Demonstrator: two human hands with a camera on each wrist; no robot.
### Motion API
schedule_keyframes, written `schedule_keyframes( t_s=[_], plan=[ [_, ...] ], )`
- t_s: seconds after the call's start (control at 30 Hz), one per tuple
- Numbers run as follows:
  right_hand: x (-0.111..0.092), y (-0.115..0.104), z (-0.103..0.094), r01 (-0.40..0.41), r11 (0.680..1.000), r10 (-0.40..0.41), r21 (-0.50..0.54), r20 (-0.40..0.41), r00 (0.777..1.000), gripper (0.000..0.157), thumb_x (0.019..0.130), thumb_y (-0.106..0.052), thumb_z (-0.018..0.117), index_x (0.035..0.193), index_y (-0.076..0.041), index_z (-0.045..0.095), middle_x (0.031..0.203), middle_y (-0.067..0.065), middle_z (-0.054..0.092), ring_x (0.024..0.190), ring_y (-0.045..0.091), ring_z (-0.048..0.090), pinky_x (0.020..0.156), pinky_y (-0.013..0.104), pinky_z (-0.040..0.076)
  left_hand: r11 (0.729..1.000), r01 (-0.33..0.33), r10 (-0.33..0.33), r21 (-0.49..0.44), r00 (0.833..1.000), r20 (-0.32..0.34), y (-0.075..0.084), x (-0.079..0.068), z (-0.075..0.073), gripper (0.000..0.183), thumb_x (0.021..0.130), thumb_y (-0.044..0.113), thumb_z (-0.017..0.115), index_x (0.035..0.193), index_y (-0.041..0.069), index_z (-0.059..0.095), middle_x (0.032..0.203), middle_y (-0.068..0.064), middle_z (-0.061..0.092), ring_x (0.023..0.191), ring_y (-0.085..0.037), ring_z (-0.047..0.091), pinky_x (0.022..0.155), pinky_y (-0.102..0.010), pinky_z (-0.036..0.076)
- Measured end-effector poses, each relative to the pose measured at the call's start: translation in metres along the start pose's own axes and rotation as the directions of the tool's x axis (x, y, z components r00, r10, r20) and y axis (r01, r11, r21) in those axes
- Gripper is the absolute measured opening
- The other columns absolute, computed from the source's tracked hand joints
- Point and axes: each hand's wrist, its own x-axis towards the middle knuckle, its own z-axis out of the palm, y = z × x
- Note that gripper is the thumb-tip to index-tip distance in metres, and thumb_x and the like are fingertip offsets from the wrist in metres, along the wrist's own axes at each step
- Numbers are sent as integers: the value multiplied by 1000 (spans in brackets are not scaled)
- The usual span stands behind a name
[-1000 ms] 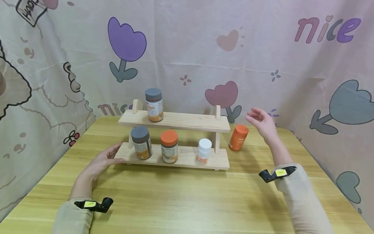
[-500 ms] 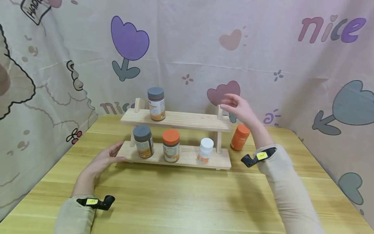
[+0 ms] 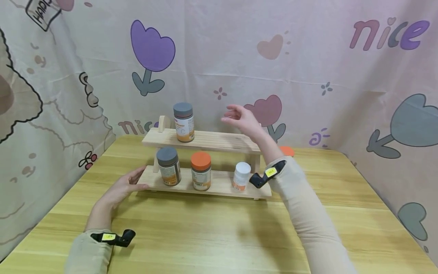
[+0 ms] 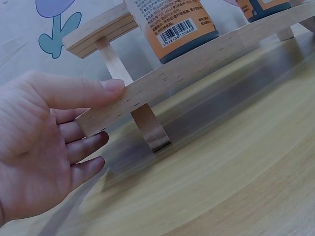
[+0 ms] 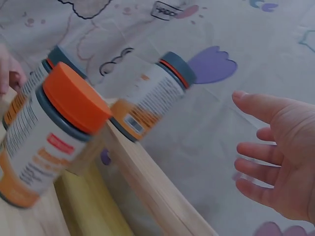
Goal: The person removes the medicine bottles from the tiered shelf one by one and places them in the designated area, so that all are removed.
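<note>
My left hand (image 3: 124,186) holds the left end of a two-tier wooden shelf (image 3: 219,140). In the left wrist view, the thumb lies along the lower board's edge and the other fingers are behind and below it. Over the right part of the upper board hovers my right hand (image 3: 242,118), fingers apart and holding nothing. A grey-lidded jar (image 3: 184,125) stands on the upper board, left of that hand. The lower board bears another grey-lidded jar (image 3: 169,169), an orange-lidded jar (image 3: 201,173) and a small white bottle (image 3: 241,177).
Behind the right forearm, an orange bottle (image 3: 287,151) on the table (image 3: 191,236) shows only its cap. A printed cloth (image 3: 205,49) hangs behind the table and along its sides. The shelf's right upright is partly covered by the right arm.
My right hand has swept left, from above the orange bottle to over the upper board. The forearm now covers most of that bottle. My left hand keeps its place on the shelf.
</note>
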Motion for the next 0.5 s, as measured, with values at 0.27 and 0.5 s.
schedule_keyframes(
  t_s=[0.27,0.5],
  plan=[
    [16,-10,33,12,1000,-12,8,20,1000,63,85,-21,68,138,-5,40,123,11,57,111,20,53,92,33,44,1000,7,-7,8,1000,-9,0,0,0,85,86,13,65,146,-6,7,150,-28,5,136,-45,5,107,-57,10],
    [26,-18,57,13,1000,-13,15,9,1000,65,83,-22,70,138,-5,40,125,13,55,112,21,52,90,32,46,1000,12,-12,13,1000,-15,1,-1,1,85,86,14,65,146,-5,7,150,-27,5,136,-45,6,107,-58,10]
  ],
)
